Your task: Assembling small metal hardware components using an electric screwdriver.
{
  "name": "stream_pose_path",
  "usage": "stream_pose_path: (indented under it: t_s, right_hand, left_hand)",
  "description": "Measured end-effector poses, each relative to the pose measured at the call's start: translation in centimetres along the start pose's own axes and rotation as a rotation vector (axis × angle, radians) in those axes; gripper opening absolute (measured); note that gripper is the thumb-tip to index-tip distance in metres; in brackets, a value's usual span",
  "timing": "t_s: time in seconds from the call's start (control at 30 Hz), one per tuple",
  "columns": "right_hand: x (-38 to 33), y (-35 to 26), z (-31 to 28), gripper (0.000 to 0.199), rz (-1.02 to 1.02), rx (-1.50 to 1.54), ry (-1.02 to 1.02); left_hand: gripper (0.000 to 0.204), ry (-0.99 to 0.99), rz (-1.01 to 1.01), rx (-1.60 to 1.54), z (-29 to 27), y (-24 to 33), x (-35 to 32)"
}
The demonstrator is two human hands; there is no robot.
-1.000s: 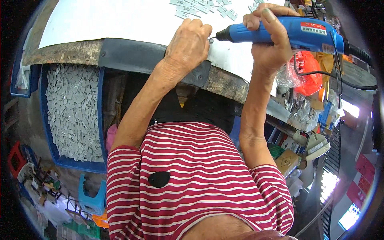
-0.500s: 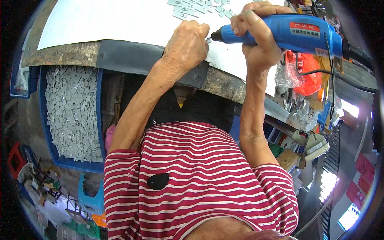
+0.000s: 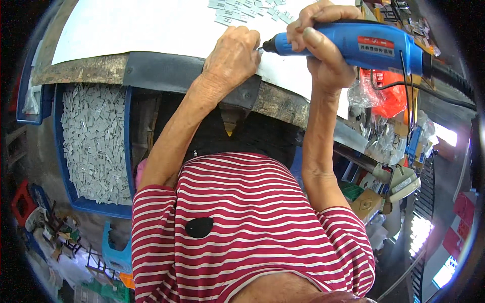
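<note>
My right hand is wrapped round a blue electric screwdriver, held sideways over the white-covered bench. Its black nose points left, and the tip meets the fingers of my left hand. That hand is closed, knuckles up, near the bench's front edge. A small shiny piece shows between its fingertips and the driver's nose, but what the fingers grip is hidden. Beyond both hands, small flat grey pieces lie spread on the white sheet.
Below the bench at left stands a blue bin heaped with similar grey pieces. A dark strip edges the bench front. Red and clear plastic bags crowd the right side, where the driver's black cable runs off. A blue stool sits lower left.
The screwdriver and my right hand have shifted slightly left, its rear end most of all. My left hand stays closed at the driver's tip.
</note>
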State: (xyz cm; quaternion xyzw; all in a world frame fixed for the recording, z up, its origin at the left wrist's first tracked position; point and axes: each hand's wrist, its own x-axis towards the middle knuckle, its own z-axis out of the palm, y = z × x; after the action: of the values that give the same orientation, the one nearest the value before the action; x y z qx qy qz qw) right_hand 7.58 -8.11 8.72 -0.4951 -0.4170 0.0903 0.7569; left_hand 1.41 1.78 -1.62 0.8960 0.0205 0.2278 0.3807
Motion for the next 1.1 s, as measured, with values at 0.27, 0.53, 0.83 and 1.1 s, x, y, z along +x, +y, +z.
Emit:
stream_pose_path:
  t_s: [0.27,0.53,0.83,1.1]
  right_hand:
    - [-0.4,-2.8,-3.3,0.03,-0.121,0.118,-0.191]
    - [-4.5,-3.8,-6.2,0.025,-0.08,0.098,0.165]
    - [-7.2,-5.3,-10.5,0.02,-0.125,0.041,0.453]
    - [-7.2,-6.6,-12.3,0.02,-0.126,0.156,0.557]
  left_hand:
    - [0.008,-0.022,0.033,0.042,-0.3,0.3,0.0]
    - [0.011,0.02,0.078,0.007,-0.9,0.4,-0.1]
    - [0.013,0.244,-0.185,0.132,-9.5,-0.6,-4.9]
    - [0.019,0.418,-0.544,0.421,-19.1,-9.3,-19.1]
